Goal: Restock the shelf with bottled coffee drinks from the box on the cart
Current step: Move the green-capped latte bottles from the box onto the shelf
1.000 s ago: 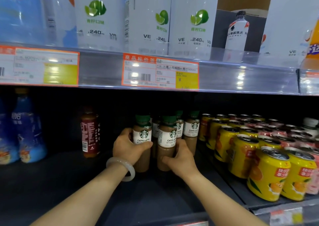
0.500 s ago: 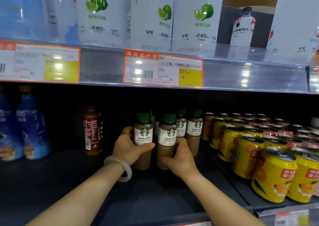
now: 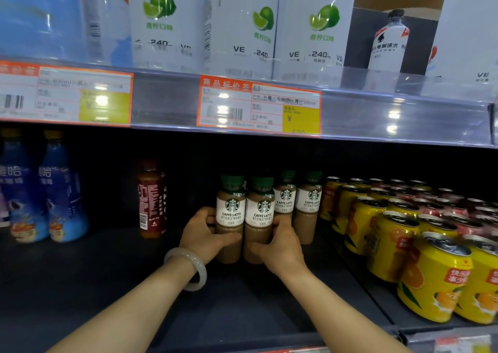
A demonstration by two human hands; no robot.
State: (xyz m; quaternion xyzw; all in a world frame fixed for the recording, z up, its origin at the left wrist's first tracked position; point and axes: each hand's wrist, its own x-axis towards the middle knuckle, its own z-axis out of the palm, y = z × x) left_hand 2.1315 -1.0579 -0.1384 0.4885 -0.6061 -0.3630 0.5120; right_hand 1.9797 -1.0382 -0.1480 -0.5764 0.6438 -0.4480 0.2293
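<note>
Nearest to me, my two forearms reach in over the dark shelf (image 3: 80,285), a pale bangle (image 3: 188,267) sitting on the left wrist. My left hand (image 3: 204,235) curls round the lower body of the left front bottle (image 3: 230,218), thumb across the front and fingers round its far left side. My right hand (image 3: 280,245) wraps the right front bottle (image 3: 260,220) the same way from the other side. I judge I hold them low, below the labels, so the pair stays upright and pressed together while I set them in, with the labels facing out to the aisle.

The two bottles stand side by side, touching, on the shelf floor or just at it; I cannot tell whether their bases have fully landed. Each has a green cap, a white band with the round green logo and the words CAFFE LATTE, and milky brown liquid showing above and below the band.

Just behind and to the right stand two more latte bottles (image 3: 308,204) of the same kind, so I am building the row forward from them. Further right, yellow cans (image 3: 431,280) fill their own section. To the left a single dark red bottle (image 3: 152,199) stands apart, and beyond it blue bottles (image 3: 62,191). The box and cart are out of view.
</note>
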